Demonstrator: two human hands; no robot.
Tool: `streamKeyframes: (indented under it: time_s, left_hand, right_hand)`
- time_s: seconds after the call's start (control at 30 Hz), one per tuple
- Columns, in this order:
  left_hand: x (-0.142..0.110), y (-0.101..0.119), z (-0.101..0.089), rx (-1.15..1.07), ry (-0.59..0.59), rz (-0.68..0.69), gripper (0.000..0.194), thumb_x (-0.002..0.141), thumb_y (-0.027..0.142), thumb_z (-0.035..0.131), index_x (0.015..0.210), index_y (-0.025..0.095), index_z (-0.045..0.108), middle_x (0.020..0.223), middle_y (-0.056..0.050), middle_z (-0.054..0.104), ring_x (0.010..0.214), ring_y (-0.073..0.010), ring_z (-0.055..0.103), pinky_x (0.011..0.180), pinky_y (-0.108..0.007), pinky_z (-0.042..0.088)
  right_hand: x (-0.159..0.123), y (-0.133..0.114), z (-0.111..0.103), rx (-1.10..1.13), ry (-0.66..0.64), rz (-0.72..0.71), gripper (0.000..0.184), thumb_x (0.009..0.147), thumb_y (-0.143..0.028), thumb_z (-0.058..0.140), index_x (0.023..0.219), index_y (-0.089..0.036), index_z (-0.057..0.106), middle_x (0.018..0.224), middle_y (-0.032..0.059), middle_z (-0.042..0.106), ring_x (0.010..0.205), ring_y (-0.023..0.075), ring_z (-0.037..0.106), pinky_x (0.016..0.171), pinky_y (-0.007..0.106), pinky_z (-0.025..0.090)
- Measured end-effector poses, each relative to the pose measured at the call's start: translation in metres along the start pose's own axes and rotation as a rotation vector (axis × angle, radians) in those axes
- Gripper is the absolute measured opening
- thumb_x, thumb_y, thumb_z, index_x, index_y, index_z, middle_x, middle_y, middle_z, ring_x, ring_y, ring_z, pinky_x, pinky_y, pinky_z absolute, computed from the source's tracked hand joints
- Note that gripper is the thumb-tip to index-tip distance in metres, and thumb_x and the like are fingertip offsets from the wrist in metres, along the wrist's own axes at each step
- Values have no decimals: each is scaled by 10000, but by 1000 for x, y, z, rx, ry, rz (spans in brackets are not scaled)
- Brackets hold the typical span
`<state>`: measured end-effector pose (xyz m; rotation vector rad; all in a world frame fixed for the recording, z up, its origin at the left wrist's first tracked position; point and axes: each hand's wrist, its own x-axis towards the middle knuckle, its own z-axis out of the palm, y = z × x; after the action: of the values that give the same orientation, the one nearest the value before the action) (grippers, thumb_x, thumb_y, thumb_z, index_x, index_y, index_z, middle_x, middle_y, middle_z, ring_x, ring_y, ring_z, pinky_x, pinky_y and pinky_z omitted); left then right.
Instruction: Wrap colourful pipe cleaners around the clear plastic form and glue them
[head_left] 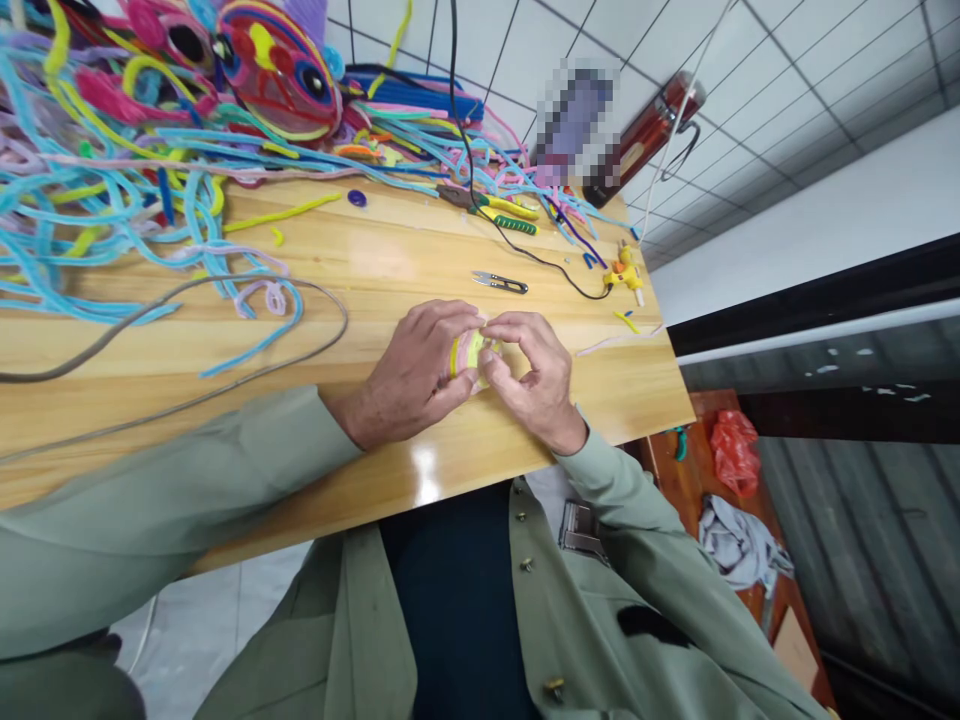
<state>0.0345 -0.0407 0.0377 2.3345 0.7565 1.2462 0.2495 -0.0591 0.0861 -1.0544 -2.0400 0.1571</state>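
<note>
Between my two hands sits a small pink and yellow fuzzy piece (466, 354) that looks made of pipe cleaners; much of it is hidden by fingers. My left hand (412, 375) is closed round its left side, thumb in front and fingers behind. On its right side, my right hand (534, 375) pinches at it with thumb and forefinger. Just beyond the hands lie thread snips (500, 282) on the wooden table (360, 250). Further back are green-and-yellow-handled pliers (495, 212).
A tangle of coloured pipe cleaners (97, 200) and a fish-like face craft (279, 70) fill the back left. At the right edge stands a yellow glue gun (622, 272), its black cord running back. A red thermos (645, 135) is behind. A grey cable (187, 400) crosses the left side.
</note>
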Motion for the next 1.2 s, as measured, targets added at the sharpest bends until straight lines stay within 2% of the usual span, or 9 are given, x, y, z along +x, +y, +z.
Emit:
streamKeyframes:
  time_s: [0.17,0.33,0.47,0.63,0.8,1.03,1.2]
  left_hand:
    - [1,2,1,24,15,23,548,1071,279,607,1587,267,423,1521,-154,619,1431,-340,588,1226,-553,477]
    - [2,2,1,75,-11,10,418,1093,282,554,1510,278,521,1495,-138,608,1414,-330,578,1213,-538,463]
    - [3,-1,0,70,-5,14,404,1099,312,557,1496,254,508,1483,-145,601,1431,-316,556,1226,-523,448]
    - [4,-4,-3,36,-28,-18,382,1112,304,536,1488,265,480,1490,-136,583,1447,-300,535,1235,-519,433]
    - [4,-6,-10,-38,-60,-30,405,1159,278,386,1560,313,431,1526,-113,577,1504,-294,503,1253,-538,410]
    - [6,-8,-11,-34,-64,-68,349,1176,342,433,1522,318,465,1519,-100,589,1493,-277,524,1251,-526,425]
    - [6,-7,-8,-42,-29,-64,351,1143,294,490,1493,318,474,1497,-88,609,1480,-273,545,1237,-525,441]
  right_hand:
    - [-5,-2,2,-25,42,-23,219,1018,-239,703,1234,-254,676,1141,81,810,1054,259,786,923,468,672]
    - [-12,1,3,21,53,7,451,1026,-269,724,1451,-274,572,1225,91,792,1079,268,788,893,465,695]
    - [-14,8,0,74,-27,-26,532,1042,-323,720,1535,-292,523,1326,121,769,1180,300,771,945,517,701]
    - [-15,17,-4,105,-158,-50,657,1015,-393,755,1601,-308,469,1498,151,699,1387,354,691,1086,613,662]
    - [-16,20,-2,76,-167,-58,626,1050,-405,706,1617,-312,458,1510,140,697,1416,354,676,1160,637,618]
    - [-12,21,-4,93,-211,-33,615,1065,-462,704,1613,-302,475,1527,147,691,1429,356,668,1155,627,619]
    - [-9,21,-3,89,-207,-67,597,1068,-456,716,1603,-307,498,1502,139,705,1413,348,678,1170,619,611]
